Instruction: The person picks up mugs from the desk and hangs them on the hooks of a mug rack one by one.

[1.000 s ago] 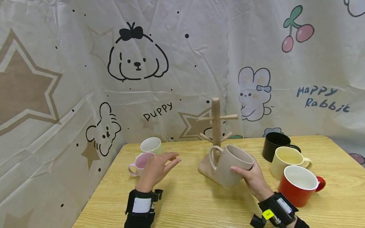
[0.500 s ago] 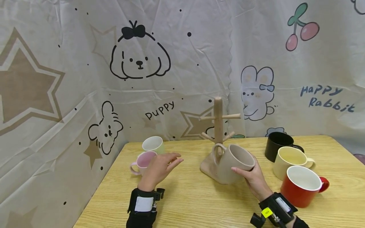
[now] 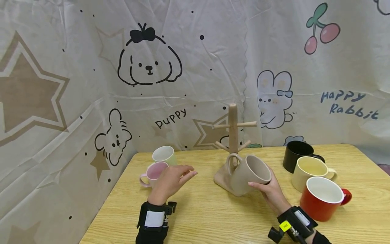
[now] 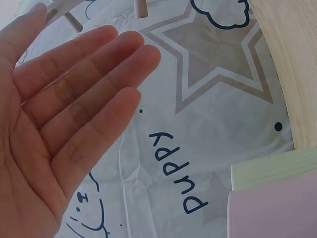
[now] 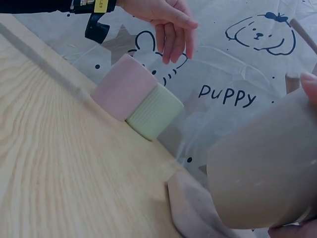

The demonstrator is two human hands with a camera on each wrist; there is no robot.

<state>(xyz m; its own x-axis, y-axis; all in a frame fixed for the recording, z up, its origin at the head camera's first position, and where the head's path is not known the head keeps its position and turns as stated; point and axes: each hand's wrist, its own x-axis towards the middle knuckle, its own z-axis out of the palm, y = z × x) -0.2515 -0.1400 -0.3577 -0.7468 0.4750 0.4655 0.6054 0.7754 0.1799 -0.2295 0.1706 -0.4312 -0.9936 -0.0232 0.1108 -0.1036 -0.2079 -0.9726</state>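
My right hand (image 3: 271,189) grips a beige mug (image 3: 248,174) by its body, thumb on the near side. The mug tilts, its mouth turned to the right and its handle to the left, in front of a wooden mug tree (image 3: 233,132). In the right wrist view the beige mug (image 5: 267,163) is close over the tree's base (image 5: 190,208). My left hand (image 3: 172,183) is held over the table with fingers extended and holds nothing; the left wrist view shows its bare palm (image 4: 34,148). Beside it stand a pink mug (image 3: 156,171) and a pale green cup (image 3: 164,155).
On the right of the wooden table (image 3: 195,217) stand a black mug (image 3: 292,157), a yellow mug (image 3: 307,173) and a red mug (image 3: 320,200), close together in a row. A printed curtain (image 3: 195,67) hangs behind the table.
The beige mug and right hand shift only slightly near the mug tree. The whole scene slid a little right as the head view turned. The left hand keeps its pose.
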